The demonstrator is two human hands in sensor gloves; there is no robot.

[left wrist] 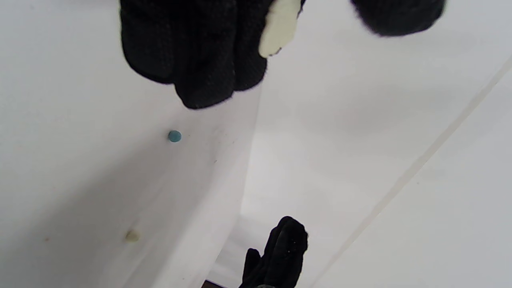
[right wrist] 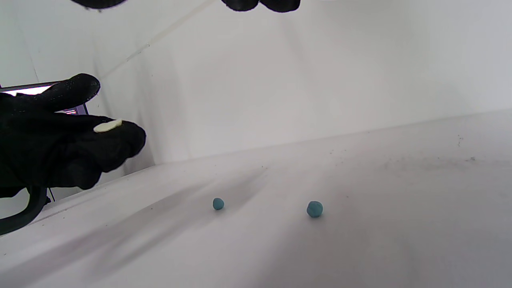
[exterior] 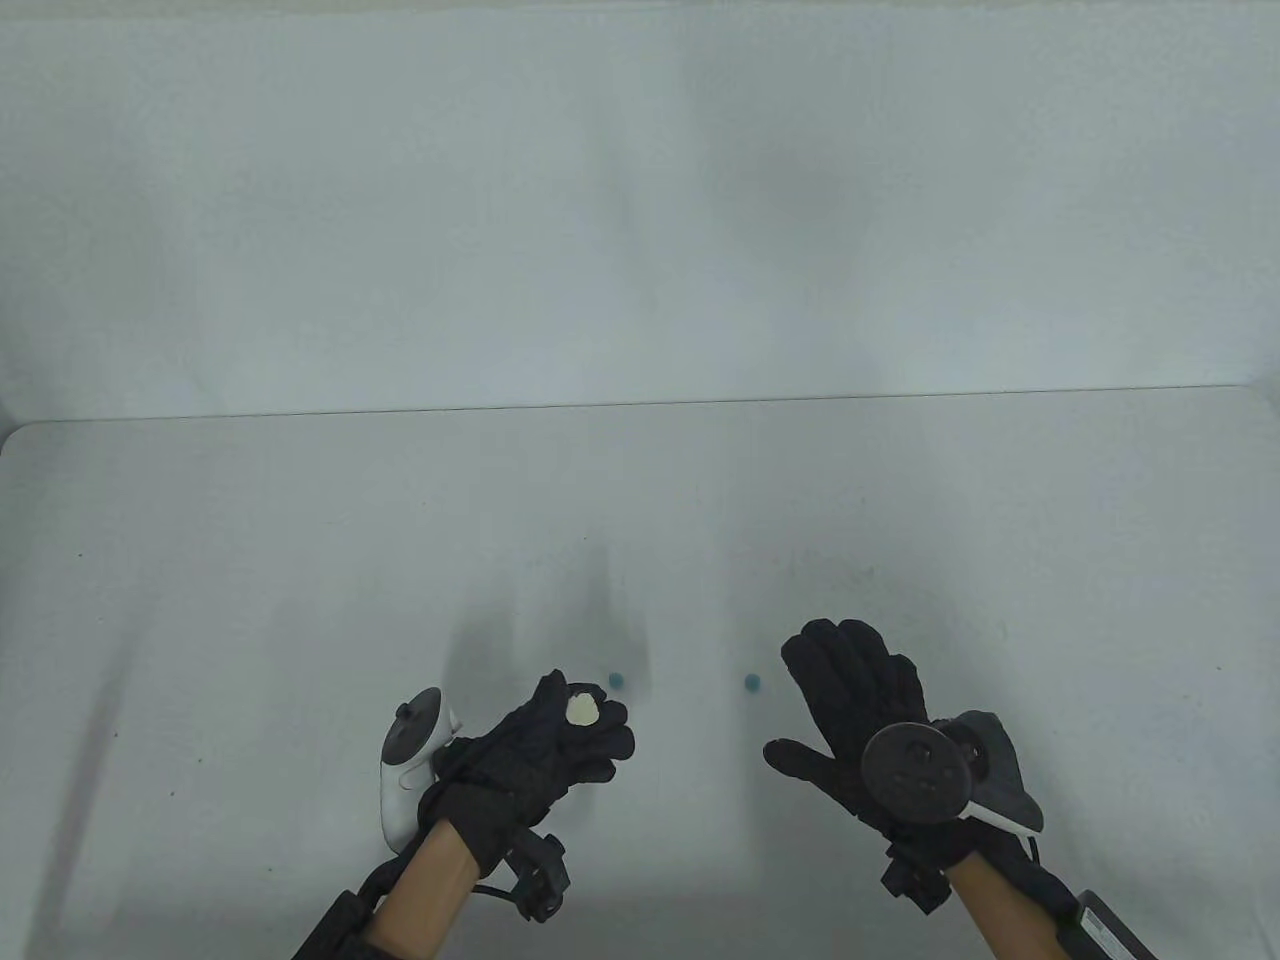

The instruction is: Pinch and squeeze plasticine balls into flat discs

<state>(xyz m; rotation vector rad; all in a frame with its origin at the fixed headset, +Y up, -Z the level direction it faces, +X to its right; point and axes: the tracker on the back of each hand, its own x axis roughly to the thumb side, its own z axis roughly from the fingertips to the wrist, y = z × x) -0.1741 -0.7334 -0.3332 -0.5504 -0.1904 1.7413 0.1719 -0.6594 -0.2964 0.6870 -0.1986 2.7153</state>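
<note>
My left hand (exterior: 588, 698) is lifted a little above the table, palm up, fingers curled. A flattened cream plasticine disc (exterior: 582, 710) lies on its index finger, and the thumb is raised clear of it. The disc also shows in the left wrist view (left wrist: 280, 24) and the right wrist view (right wrist: 107, 126). Two small blue plasticine balls lie on the table between the hands, one nearer the left hand (exterior: 616, 681) (right wrist: 218, 203) (left wrist: 174, 136) and one nearer the right hand (exterior: 751, 683) (right wrist: 315, 209). My right hand (exterior: 820, 700) hovers with fingers spread, holding nothing.
The white table (exterior: 300, 560) ends at a far edge against a white wall (exterior: 640, 200). A small cream speck (left wrist: 132, 236) lies on the table in the left wrist view.
</note>
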